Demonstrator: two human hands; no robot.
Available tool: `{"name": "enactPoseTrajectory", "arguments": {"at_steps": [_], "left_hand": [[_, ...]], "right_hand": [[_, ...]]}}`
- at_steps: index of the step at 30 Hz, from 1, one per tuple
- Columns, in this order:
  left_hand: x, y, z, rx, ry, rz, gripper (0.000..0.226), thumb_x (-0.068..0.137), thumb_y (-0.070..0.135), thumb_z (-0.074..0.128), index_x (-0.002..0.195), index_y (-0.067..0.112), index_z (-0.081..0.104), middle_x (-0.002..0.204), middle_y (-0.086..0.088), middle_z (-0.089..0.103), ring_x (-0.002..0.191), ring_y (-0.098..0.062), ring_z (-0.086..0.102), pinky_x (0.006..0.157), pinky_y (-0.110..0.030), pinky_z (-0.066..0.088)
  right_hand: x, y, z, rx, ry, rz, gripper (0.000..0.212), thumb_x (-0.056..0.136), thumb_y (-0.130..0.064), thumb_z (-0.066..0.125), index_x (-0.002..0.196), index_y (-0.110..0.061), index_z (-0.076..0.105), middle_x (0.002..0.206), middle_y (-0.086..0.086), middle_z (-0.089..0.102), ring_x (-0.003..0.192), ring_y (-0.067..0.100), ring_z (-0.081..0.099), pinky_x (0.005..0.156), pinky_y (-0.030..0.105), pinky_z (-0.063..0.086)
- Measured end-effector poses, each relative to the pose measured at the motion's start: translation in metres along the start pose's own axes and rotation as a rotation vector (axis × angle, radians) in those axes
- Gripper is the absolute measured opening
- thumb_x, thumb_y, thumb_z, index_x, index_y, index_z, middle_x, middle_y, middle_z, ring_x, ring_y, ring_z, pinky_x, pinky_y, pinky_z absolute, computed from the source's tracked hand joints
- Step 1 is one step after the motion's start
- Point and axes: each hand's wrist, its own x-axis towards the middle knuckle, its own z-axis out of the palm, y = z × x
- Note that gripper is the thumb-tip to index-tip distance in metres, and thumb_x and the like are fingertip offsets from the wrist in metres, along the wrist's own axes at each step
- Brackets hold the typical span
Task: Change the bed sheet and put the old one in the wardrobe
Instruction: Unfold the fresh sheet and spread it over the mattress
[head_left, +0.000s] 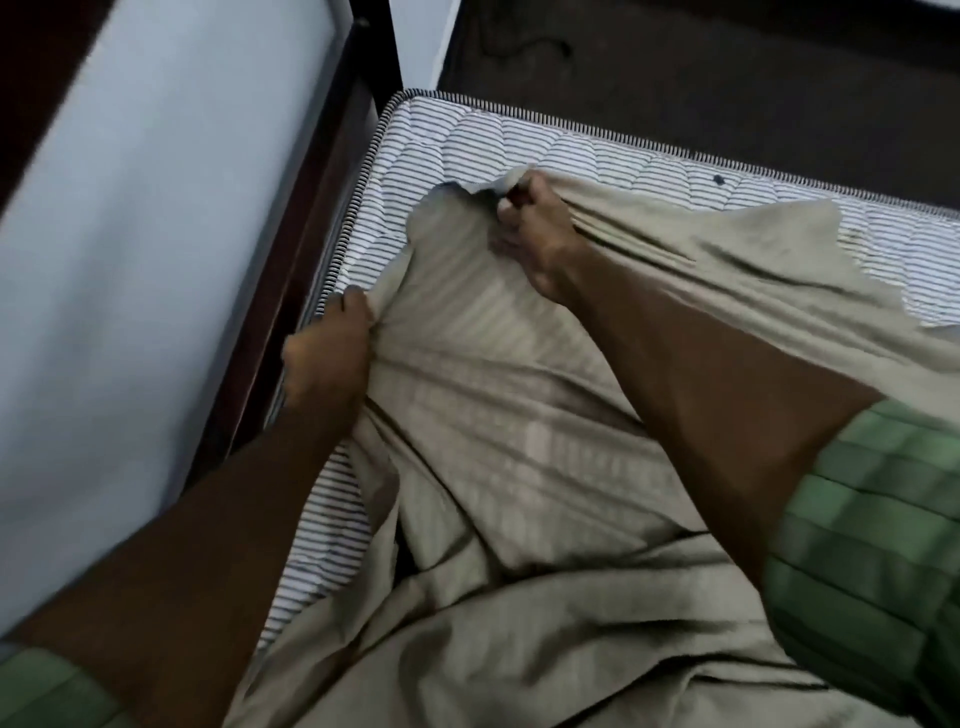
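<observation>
Both hands are gripping the beige bed sheet (519, 415) on the striped mattress (519, 140): left hand (327, 353) at the mattress edge, right hand (530, 228) near its corner.

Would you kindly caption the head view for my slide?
Both hands, left hand and right hand, grip a beige sheet over a striped mattress.

Bed sheet (519, 415) bunched on the mattress (571, 145), far corner bare. Left hand (327, 353) at the sheet's left edge, right hand (530, 228) farther back. Bed frame (311, 208) and wall (130, 260) left of the mattress.
</observation>
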Motion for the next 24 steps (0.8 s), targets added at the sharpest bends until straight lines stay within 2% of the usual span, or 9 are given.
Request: {"name": "enactPoseTrajectory", "arguments": {"at_steps": [3,6,9,13,15,17,20,22,24], "left_hand": [[0.009,-0.01,0.001,-0.073,-0.085,-0.044,0.016,0.101,0.007,0.042,0.114,0.01,0.05,0.111,-0.016,0.065,0.083,-0.042,0.072,0.061,-0.045,0.053],[0.007,-0.005,-0.002,-0.197,-0.14,-0.057,0.034,0.093,0.016,0.055,0.125,0.013,0.044,0.118,-0.017,0.063,0.103,-0.043,0.067,0.077,-0.05,0.054],[0.006,0.006,0.001,-0.298,-0.265,-0.059,0.067,0.082,0.034,0.075,0.133,0.015,0.035,0.115,-0.018,0.067,0.106,-0.042,0.066,0.085,-0.047,0.052],[0.005,0.013,0.013,-0.246,-0.407,0.145,0.078,0.094,0.023,0.061,0.156,0.036,0.015,0.12,-0.012,0.063,0.107,-0.037,0.067,0.088,-0.047,0.053],[0.002,0.009,0.013,-0.17,-0.336,0.267,0.053,0.102,0.024,0.047,0.15,0.04,0.034,0.121,-0.008,0.061,0.105,-0.034,0.068,0.084,-0.046,0.055],[0.001,0.005,0.013,0.004,-0.211,0.35,0.037,0.104,0.026,0.044,0.138,0.037,0.051,0.111,-0.005,0.062,0.09,-0.03,0.071,0.066,-0.041,0.056],[0.009,-0.011,0.015,0.239,-0.112,0.278,0.047,0.1,0.015,0.043,0.144,0.029,0.052,0.105,-0.006,0.062,0.066,-0.024,0.07,0.043,-0.028,0.036],[0.019,-0.022,0.015,0.247,-0.162,0.147,0.052,0.101,0.01,0.032,0.15,0.018,0.046,0.124,-0.013,0.058,0.076,-0.028,0.073,0.05,-0.031,0.045],[0.022,-0.022,0.015,0.304,-0.153,0.103,0.043,0.101,0.009,0.033,0.138,0.011,0.056,0.131,-0.015,0.052,0.092,-0.029,0.069,0.065,-0.036,0.055]], "right_hand": [[-0.001,0.03,-0.014,-0.241,0.097,0.025,0.064,0.082,-0.004,0.063,0.142,-0.023,0.05,0.136,-0.002,0.06,0.111,0.018,0.06,0.093,0.041,0.056],[-0.029,0.048,-0.017,-0.722,0.286,0.046,0.059,0.074,-0.026,0.072,0.131,-0.018,0.056,0.124,0.006,0.064,0.117,0.03,0.062,0.1,0.043,0.053],[-0.059,0.065,-0.011,-1.044,0.296,0.229,0.076,0.077,-0.053,0.077,0.132,-0.015,0.042,0.13,0.011,0.061,0.124,0.035,0.058,0.101,0.044,0.05],[-0.053,0.079,-0.008,-1.193,0.143,0.343,0.047,0.094,-0.034,0.062,0.134,-0.012,0.051,0.137,0.013,0.059,0.128,0.035,0.057,0.101,0.042,0.048],[-0.047,0.077,-0.005,-1.213,0.068,0.233,0.035,0.097,-0.028,0.055,0.127,-0.011,0.058,0.131,0.017,0.062,0.124,0.038,0.059,0.097,0.042,0.049],[-0.043,0.074,0.006,-1.069,0.053,0.02,0.023,0.098,-0.024,0.054,0.113,-0.008,0.059,0.114,0.021,0.067,0.11,0.041,0.062,0.085,0.041,0.047],[-0.029,0.057,0.034,-0.842,0.079,-0.238,0.007,0.098,-0.016,0.054,0.098,-0.009,0.057,0.091,0.015,0.064,0.089,0.036,0.061,0.07,0.034,0.031],[-0.024,0.043,0.047,-0.831,-0.097,-0.235,0.011,0.095,-0.023,0.058,0.089,-0.014,0.059,0.087,0.01,0.063,0.084,0.029,0.059,0.073,0.03,0.036],[-0.024,0.042,0.04,-1.014,-0.268,-0.13,0.013,0.093,-0.028,0.063,0.087,-0.018,0.069,0.094,0.011,0.071,0.092,0.031,0.065,0.081,0.035,0.051]]}}
